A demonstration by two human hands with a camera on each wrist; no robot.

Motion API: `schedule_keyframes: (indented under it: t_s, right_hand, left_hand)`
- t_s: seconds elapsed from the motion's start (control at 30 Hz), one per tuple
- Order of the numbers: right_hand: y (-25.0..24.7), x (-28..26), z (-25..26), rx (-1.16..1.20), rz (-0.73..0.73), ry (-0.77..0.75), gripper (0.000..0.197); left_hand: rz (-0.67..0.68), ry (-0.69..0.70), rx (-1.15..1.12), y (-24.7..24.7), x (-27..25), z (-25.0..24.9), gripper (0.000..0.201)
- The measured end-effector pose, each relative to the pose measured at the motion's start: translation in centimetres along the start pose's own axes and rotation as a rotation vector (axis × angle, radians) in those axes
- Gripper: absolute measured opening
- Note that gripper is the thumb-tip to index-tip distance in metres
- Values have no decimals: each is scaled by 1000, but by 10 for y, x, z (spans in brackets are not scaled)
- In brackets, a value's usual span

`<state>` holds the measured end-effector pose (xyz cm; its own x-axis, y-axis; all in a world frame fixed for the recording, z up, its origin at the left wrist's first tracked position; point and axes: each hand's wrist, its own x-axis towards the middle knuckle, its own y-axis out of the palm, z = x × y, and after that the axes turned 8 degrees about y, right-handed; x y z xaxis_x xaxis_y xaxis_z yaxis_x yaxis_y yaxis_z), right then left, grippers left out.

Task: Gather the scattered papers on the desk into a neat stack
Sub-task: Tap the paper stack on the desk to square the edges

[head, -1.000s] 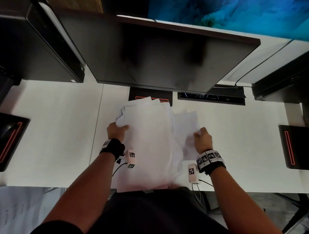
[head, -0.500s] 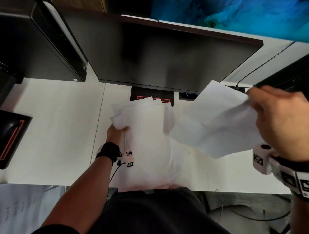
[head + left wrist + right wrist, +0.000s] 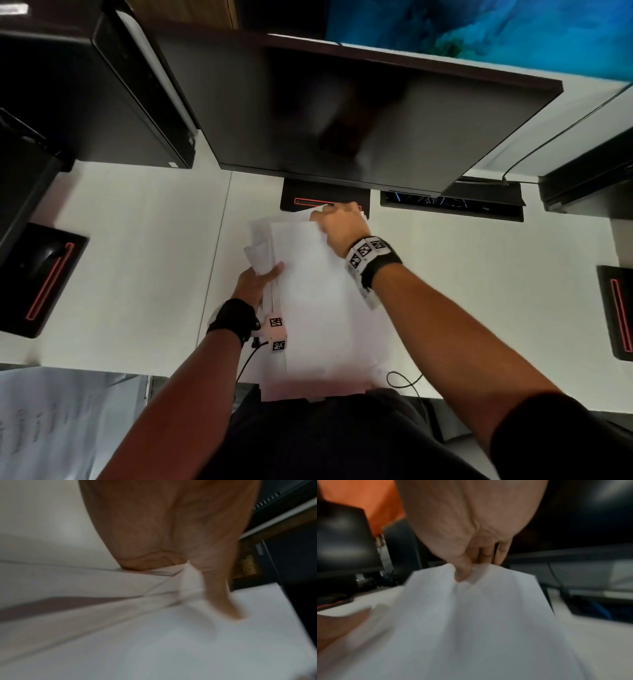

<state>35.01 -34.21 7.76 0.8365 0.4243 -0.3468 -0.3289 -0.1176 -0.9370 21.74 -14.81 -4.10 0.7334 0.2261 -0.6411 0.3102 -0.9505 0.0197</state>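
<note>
- Right hand point(image 3: 342, 229) pinches the far edge of a white sheet point(image 3: 308, 274) between thumb and fingers, laying it over the paper pile point(image 3: 329, 342) at the middle of the white table point(image 3: 137, 257), just in front of the dark monitor point(image 3: 342, 113).
- Left hand point(image 3: 258, 277) grips the pile's left edge, thumb on top; several sheet corners point(image 3: 257, 246) fan out beyond it, out of line with the rest.
- From the right wrist view, the thumb point(image 3: 462, 570) dimples the sheet where it bites, and the paper bows loosely below the grip.
- Likely trouble one: a release from this height could let the limp sheet glide sideways on trapped air and land askew, since only one edge is controlled.
- Likely trouble two: the pinch may leave a crease at the far edge if the hand drags the sheet forward instead of letting go cleanly.
- Likely trouble three: the pile's near end hangs over the table edge by the person's lap point(image 3: 325, 438); a push from the far end could tip the lower sheets off.
- Squaring up looks undone; the splayed left corners would jam or fold if the stack is tapped before they are drawn in.
- A thin cable point(image 3: 404, 378) lies just beside the pile's near right corner and might snag a sliding sheet.
</note>
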Motion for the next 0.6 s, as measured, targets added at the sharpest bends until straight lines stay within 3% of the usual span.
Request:
schedule_keyframes:
  t_s: [0.07,0.13,0.23,0.3,0.37,0.47,0.6]
  right_hand:
    - [25,5,5,99,-20,70,42]
    - [45,-1,-3,225,-117,218,59]
    - [71,-28,-31,588,-253,666,91]
    - [88,-51,-54,831,-139,962,111]
    - [103,-68,-72,986,33,1053,116]
    - [116,-76,-83,1043,149,984,100]
    - [104,-78,-79,1103,196,821,39]
  left_hand:
    - [-44,10,80,7,-3,-5,63]
    - [-87,8,145,14,-4,-8,40]
    - [-119,21,110,18,-4,-8,29]
    - [-111,29,46,17,-6,-4,26]
    - [-89,37,-15,16,-8,0,28]
    - [-44,85,-37,22,-12,-2,35]
    - [39,198,-32,30,-28,-22,35]
